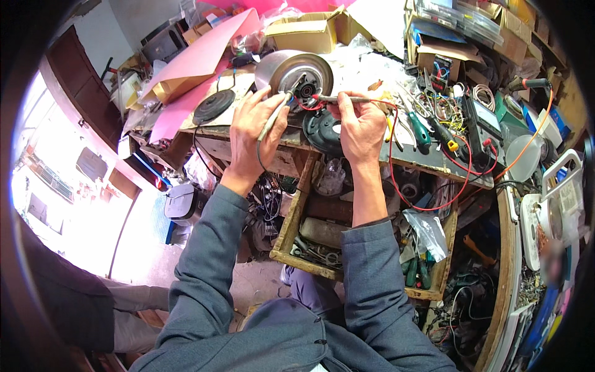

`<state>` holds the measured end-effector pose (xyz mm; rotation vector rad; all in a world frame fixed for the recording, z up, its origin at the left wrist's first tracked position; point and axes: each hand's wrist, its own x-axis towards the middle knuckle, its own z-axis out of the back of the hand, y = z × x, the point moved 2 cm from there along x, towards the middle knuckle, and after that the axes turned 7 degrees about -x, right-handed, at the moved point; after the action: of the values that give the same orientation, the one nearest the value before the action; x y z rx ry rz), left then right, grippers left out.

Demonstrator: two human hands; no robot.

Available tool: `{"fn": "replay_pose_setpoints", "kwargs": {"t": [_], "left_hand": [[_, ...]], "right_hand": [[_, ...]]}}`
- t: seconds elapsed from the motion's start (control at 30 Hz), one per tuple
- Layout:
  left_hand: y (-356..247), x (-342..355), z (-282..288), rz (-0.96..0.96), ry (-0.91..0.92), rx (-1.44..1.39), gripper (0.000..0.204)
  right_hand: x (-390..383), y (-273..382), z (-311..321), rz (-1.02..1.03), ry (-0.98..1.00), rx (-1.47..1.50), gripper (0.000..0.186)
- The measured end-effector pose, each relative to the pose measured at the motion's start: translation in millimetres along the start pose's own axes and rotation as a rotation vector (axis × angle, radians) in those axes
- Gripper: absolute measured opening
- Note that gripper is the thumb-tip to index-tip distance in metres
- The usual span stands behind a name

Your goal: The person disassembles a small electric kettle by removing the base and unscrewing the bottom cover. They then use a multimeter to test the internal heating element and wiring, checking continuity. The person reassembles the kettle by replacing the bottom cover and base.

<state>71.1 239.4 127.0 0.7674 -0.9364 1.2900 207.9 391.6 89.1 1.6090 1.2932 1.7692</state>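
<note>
Thin grey stick-shaped probes (274, 118) are pinched in the left hand (253, 130) and right hand (362, 127). The round silver metal drum (271, 68) seems opened; testing looks unfinished.

You are in a repair workshop, shown by test probes (328, 98) over the counter (429, 160), a green-handled screwdriver (419, 130) and tangled wires (441, 110) on it, a wooden tool drawer (307, 263) beneath it.
</note>
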Motion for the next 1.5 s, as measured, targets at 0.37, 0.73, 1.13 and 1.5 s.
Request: {"fn": "replay_pose_setpoints", "kwargs": {"t": [0.37,0.73,1.13,1.5], "left_hand": [[9,18,-4,0.032,0.044,0.015,0.025],[9,18,-4,0.028,0.065,0.049,0.025],[6,24,-5,0.000,0.074,0.153,0.024],[5,22,-9,-0.025,0.084,0.164,0.024]], "right_hand": [[0,1,-3,0.006,-0.043,0.043,0.018],[-3,4,-4,0.021,-0.052,0.043,0.017],[-3,12,-5,0.109,-0.106,-0.037,0.017],[1,3,-3,0.096,-0.096,-0.091,0.018]]}}
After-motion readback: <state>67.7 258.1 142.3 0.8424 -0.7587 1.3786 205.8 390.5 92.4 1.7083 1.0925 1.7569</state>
